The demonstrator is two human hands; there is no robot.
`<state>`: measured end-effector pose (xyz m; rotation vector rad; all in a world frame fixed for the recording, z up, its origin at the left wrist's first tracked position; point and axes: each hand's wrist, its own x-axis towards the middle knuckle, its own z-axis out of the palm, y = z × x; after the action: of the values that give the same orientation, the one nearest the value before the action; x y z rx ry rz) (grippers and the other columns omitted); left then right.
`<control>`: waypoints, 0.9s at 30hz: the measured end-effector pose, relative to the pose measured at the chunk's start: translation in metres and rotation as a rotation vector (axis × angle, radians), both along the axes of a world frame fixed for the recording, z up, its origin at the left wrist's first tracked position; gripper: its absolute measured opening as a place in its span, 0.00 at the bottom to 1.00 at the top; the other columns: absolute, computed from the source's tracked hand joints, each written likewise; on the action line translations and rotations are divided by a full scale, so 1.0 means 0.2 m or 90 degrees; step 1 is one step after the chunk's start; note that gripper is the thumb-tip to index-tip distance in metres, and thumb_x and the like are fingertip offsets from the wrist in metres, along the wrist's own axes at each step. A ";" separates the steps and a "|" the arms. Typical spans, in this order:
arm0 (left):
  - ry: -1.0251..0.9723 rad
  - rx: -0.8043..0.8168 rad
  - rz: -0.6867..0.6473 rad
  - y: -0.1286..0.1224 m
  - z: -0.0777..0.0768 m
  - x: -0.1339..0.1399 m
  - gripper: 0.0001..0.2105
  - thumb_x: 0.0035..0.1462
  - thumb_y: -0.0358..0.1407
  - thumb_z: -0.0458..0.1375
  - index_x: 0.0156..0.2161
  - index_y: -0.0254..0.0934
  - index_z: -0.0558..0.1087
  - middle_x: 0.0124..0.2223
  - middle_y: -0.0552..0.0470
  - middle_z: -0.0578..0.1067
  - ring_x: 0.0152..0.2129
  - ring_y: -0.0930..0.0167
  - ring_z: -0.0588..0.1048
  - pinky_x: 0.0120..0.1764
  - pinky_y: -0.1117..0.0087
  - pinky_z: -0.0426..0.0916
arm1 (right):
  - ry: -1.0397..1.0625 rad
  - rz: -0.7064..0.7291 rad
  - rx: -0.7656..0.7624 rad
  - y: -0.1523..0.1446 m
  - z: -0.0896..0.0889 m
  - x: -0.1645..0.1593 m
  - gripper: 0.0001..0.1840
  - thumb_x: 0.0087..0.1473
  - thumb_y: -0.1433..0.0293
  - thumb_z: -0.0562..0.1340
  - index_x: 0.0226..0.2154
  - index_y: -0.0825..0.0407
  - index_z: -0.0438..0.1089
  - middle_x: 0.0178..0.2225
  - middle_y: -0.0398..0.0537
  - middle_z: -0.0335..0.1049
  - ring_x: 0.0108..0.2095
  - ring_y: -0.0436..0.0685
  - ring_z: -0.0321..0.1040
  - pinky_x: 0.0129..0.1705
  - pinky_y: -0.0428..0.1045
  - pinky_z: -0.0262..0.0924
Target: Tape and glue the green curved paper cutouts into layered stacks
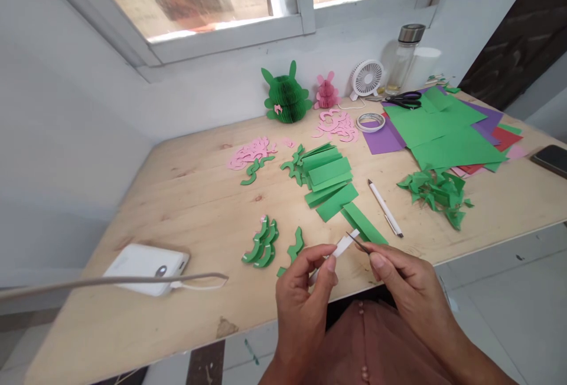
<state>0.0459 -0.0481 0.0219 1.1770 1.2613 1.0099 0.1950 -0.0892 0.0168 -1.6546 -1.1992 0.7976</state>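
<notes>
My left hand (305,293) is closed, pinching a narrow white strip (344,245) between thumb and fingers near the table's front edge. A thin, dark, pointed tool (357,242) is gripped in my right hand (405,279); its tip touches or lies just over the strip's far end. My fingers hide the rest of the tool, so its exact kind does not show. Beside my left hand lies a wavy green paper cutout (296,244), with a stack of similar green cutouts (262,243) farther left. Folded green paper strips (330,175) are fanned out beyond both hands.
A white pen (385,208) and green scraps (436,193) lie to the right. Behind are pink cutouts (252,153), a tape roll (371,122), black-handled scissors (404,99), green sheets (443,125), a small fan (367,78) and a green honeycomb paper figure (287,98). A white power bank (148,267) lies left.
</notes>
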 end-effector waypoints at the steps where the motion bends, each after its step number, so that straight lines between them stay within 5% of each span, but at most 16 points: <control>1: -0.003 0.001 0.009 0.00 0.00 0.00 0.09 0.53 0.40 0.60 0.34 0.36 0.77 0.27 0.53 0.74 0.23 0.74 0.68 0.28 0.75 0.64 | 0.000 0.001 -0.001 0.00 0.00 0.00 0.18 0.58 0.57 0.57 0.44 0.47 0.76 0.45 0.49 0.76 0.42 0.60 0.75 0.41 0.51 0.71; 22: -0.006 -0.004 -0.002 0.00 0.01 0.00 0.09 0.53 0.40 0.60 0.35 0.36 0.76 0.24 0.54 0.72 0.22 0.75 0.67 0.28 0.75 0.63 | 0.011 -0.042 0.005 0.01 0.00 0.04 0.19 0.57 0.57 0.57 0.42 0.49 0.77 0.35 0.49 0.79 0.38 0.59 0.75 0.40 0.50 0.70; 27: -0.012 -0.015 -0.017 0.01 -0.01 0.00 0.11 0.52 0.41 0.61 0.38 0.37 0.75 0.22 0.56 0.69 0.22 0.74 0.67 0.27 0.75 0.63 | 0.023 -0.043 0.001 0.01 0.00 0.05 0.19 0.56 0.57 0.58 0.44 0.48 0.76 0.44 0.50 0.76 0.44 0.60 0.74 0.45 0.52 0.69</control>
<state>0.0455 -0.0462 0.0206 1.1603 1.2370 0.9821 0.2040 -0.0878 0.0160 -1.6643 -1.1132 0.7803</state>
